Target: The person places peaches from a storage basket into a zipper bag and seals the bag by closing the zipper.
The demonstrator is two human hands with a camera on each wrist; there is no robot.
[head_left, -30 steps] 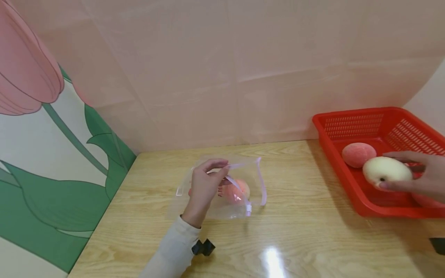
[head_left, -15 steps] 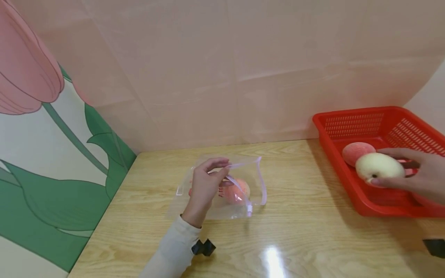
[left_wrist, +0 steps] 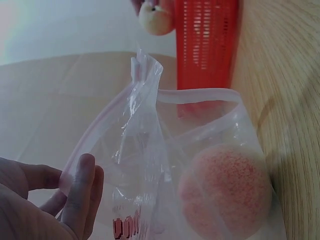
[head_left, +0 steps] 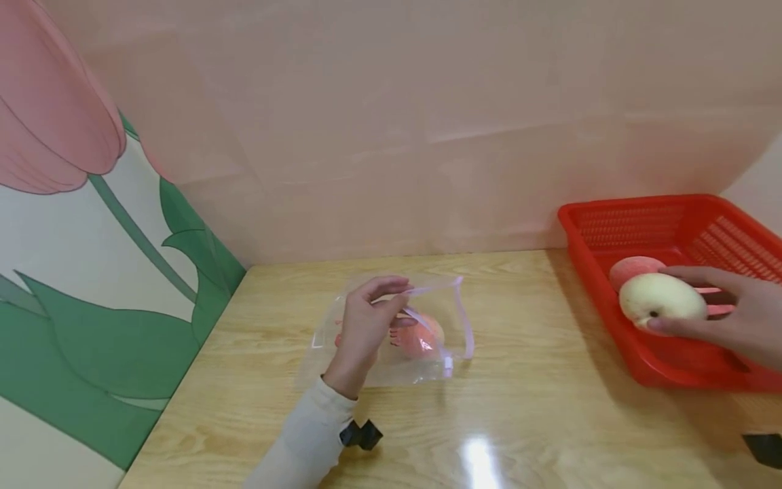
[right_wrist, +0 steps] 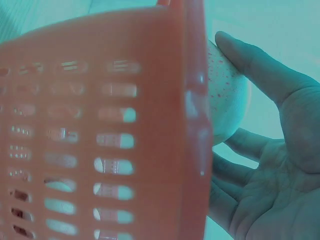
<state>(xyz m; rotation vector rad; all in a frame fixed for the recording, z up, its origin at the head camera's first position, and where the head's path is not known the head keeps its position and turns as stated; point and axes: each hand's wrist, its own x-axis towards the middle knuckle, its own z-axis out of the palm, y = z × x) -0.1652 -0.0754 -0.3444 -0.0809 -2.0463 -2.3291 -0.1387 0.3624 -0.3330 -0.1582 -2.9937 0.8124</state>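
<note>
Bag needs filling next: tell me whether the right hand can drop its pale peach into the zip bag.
Probably yes: the left hand holds the zip bag mouth open, and bare table lies between it and the pale peach.

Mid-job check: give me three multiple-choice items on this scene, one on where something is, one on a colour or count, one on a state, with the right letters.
1. Where is the pale peach?
A. in the bag
B. in the right hand, over the red basket
C. on the bare table

2. How many peaches lie in the clear zip bag?
A. none
B. one
C. three

3. How is the bag's mouth?
A. zipped closed
B. held open by the left hand
C. knotted

Answers:
1 B, the right hand grips it above the red basket.
2 B, one pink peach shows through the plastic.
3 B, the left hand pinches the upper zip edge lifted off the lower one.
</note>
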